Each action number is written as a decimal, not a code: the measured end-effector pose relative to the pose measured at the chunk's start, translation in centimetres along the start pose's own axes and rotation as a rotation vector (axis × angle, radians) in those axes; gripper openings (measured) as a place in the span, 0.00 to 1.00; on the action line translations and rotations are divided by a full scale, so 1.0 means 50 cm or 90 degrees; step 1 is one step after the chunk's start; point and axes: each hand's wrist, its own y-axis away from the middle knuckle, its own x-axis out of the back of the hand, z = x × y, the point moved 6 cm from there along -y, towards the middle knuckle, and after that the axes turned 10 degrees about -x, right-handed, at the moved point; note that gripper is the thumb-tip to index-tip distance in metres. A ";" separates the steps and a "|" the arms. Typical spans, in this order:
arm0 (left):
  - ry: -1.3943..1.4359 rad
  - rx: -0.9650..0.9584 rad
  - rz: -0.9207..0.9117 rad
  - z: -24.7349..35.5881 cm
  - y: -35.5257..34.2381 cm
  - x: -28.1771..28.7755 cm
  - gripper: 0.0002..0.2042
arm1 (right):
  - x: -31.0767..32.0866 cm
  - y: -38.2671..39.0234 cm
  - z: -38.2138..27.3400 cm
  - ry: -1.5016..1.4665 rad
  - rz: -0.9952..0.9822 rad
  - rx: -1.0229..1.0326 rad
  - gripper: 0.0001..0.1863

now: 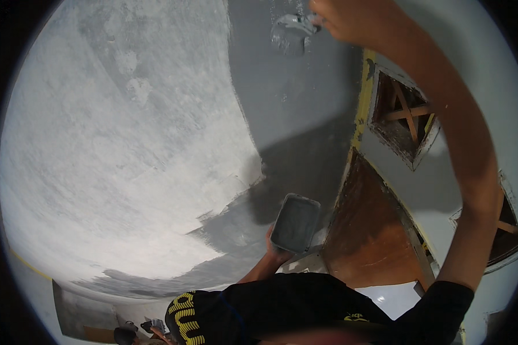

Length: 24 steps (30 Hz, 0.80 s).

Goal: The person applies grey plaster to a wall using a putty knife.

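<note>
High up, my right hand (335, 18) grips a paint-smeared tool, apparently a wide paintbrush (296, 27), its working end against the grey-coated part of the wall (296, 98). The end blends into the wet grey, so its exact shape is hard to make out. Lower down, my left hand (276, 251) holds a rectangular paint tub (295, 223) from below and the side. Grey paint coats the inside of this tub, and its open top faces me. To the left stretches the whitish, streaky part of the wall (138, 172), meeting the grey along a ragged edge.
A yellow strip (362, 103) borders the grey coat on the right. Beyond it are a brown wooden panel (371, 230) and diamond-shaped openings with crossed slats (406, 112). At the lower left, part of another person (126, 335) shows near some small items.
</note>
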 end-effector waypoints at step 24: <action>0.077 0.023 -0.058 0.002 -0.011 -0.025 0.27 | -0.076 0.136 -0.109 0.212 0.039 0.196 0.02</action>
